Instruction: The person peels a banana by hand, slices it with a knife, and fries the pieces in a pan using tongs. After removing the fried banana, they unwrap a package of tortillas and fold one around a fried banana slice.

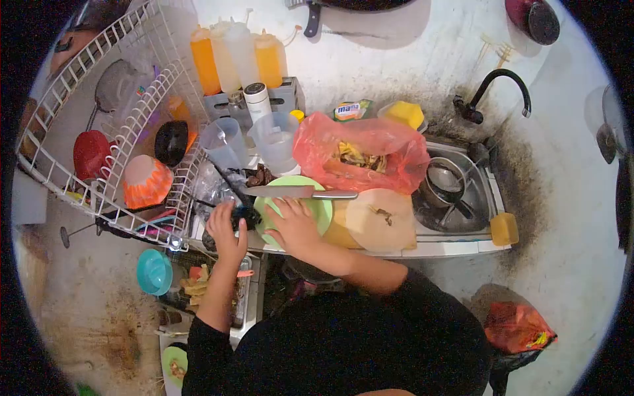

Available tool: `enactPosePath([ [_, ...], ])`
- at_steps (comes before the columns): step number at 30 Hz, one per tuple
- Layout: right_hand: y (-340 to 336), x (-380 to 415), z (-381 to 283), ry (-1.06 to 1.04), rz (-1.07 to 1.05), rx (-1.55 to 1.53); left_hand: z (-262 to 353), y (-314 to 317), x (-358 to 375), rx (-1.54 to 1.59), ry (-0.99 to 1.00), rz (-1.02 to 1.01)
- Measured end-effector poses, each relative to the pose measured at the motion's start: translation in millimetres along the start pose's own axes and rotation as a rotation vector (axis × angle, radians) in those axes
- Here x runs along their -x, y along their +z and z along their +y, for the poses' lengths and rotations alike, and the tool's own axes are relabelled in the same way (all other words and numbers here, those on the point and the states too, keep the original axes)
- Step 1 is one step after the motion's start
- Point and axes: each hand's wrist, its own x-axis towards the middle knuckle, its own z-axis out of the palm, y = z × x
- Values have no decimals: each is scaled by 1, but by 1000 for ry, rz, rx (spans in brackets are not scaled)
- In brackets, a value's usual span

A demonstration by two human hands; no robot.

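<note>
My right hand (295,228) lies on a light green plate (317,224) with its fingers spread. A large knife (333,195) rests across the plate's far side, its handle pointing right. My left hand (226,236) is just left of the plate, thumb and fingers apart, beside a dark plastic bag (249,216). Part of that bag is hidden by the hand. Crumpled clear plastic (214,181) lies beyond it. To the right, a round pale board (376,228) carries a few small brown scraps (381,213).
A red plastic bag (317,145) with peelings stands behind the plate. The sink (485,211) holds a pot (444,185) under a black faucet (498,72). Clear plastic jugs (274,148), sauce bottles (205,63) and a white dish rack (86,198) occupy the back and left.
</note>
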Motion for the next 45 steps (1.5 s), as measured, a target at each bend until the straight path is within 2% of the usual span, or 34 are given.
enactPosePath([
  [2,-14,23,29,-42,27,-66,9,4,-4,-84,91,-101],
  [5,-22,58,66,46,55,-128,22,13,-5,-137,0,-88],
  [9,-44,103,110,45,170,-111,8,40,7,-171,-199,-56],
  [10,-50,112,118,69,187,-88,9,40,7,-159,-218,-84],
  [13,-72,139,145,96,189,-146,24,33,6,-76,-187,5],
  [14,-82,148,152,51,179,-119,36,31,3,-49,-101,105],
  [16,-102,168,164,-30,160,-60,71,26,3,109,41,14],
  [17,-107,177,168,-20,81,-47,91,26,4,190,112,-32],
  [19,-114,191,173,-5,-78,-20,134,34,3,327,360,-383],
  [21,-106,203,179,-19,-101,-5,163,63,22,318,537,-494],
  [24,-93,209,188,-32,-51,32,200,94,26,455,564,-454],
  [27,-85,210,191,-52,4,51,204,116,31,411,600,-519],
  [30,-85,208,196,-78,30,45,200,130,32,454,642,-496],
  [33,-87,207,196,-49,54,8,199,136,32,513,606,-395],
  [37,-84,203,197,72,113,-101,206,135,29,624,332,-433],
  [40,-78,197,192,306,167,-159,217,132,23,658,152,-429],
  [42,-83,192,188,260,162,-94,225,128,19,682,83,-402],
  [45,-84,189,195,129,179,-109,212,137,19,642,307,-484],
])
